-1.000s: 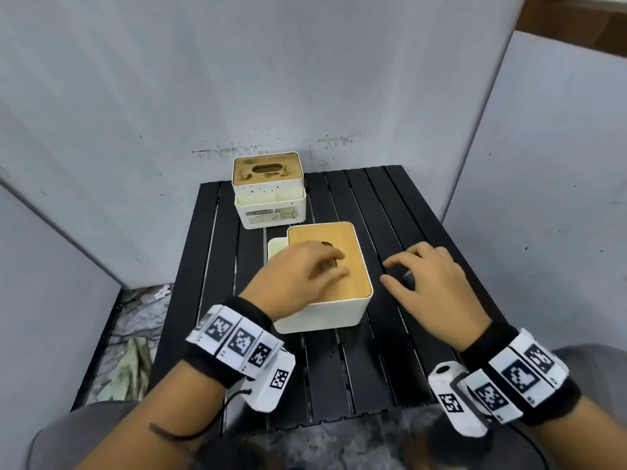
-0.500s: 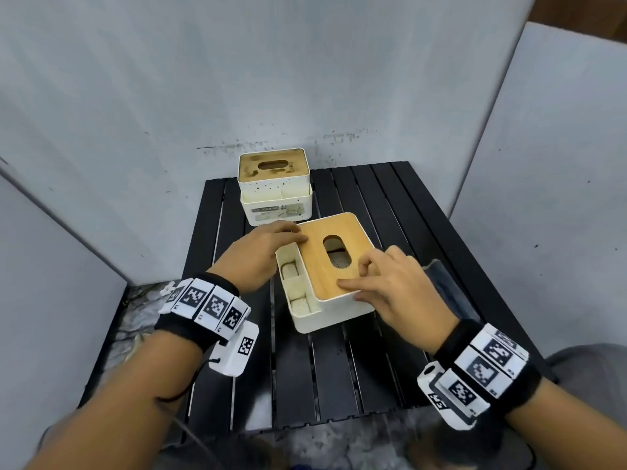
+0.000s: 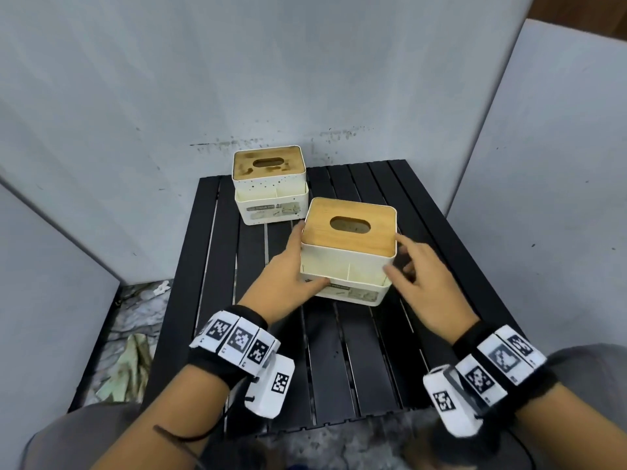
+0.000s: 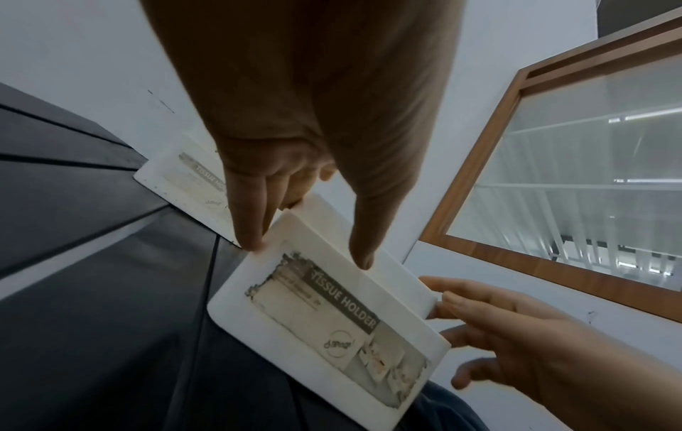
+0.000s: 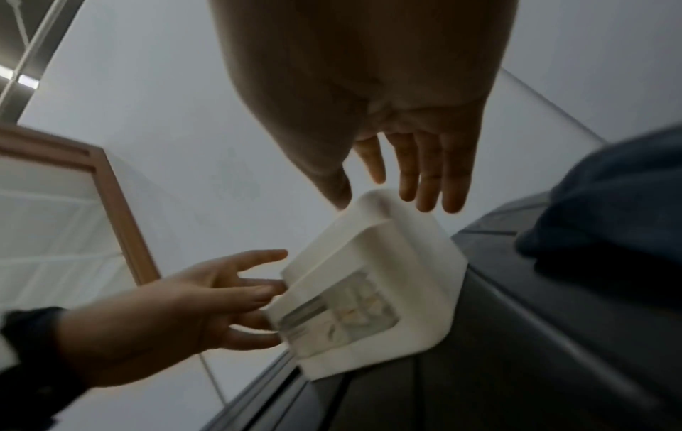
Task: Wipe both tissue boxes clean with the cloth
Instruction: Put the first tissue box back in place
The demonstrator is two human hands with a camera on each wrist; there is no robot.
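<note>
Two white tissue boxes with wooden lids stand on the black slatted table (image 3: 342, 364). The far box (image 3: 269, 184) has a stained lid. The near box (image 3: 349, 252) sits in the middle, its labelled compartment side (image 4: 324, 312) facing me. My left hand (image 3: 300, 262) lies against its left front corner, straight fingers on the side and thumb on the front rim. My right hand (image 3: 400, 256) is at the right front corner with straight, spread fingers and holds nothing. The dark blue cloth (image 5: 609, 221) lies on the table just right of the box, mostly hidden in the head view.
Grey panels close in the table at the back, left and right. A wooden-framed window (image 4: 553, 180) shows in the wrist views. Bare slats lie between the near box and me. Patterned floor (image 3: 132, 337) shows left of the table.
The near box has been turned so its compartment side faces me. My left hand went from its lid to its left corner. My right hand left the cloth and came to the box's right corner.
</note>
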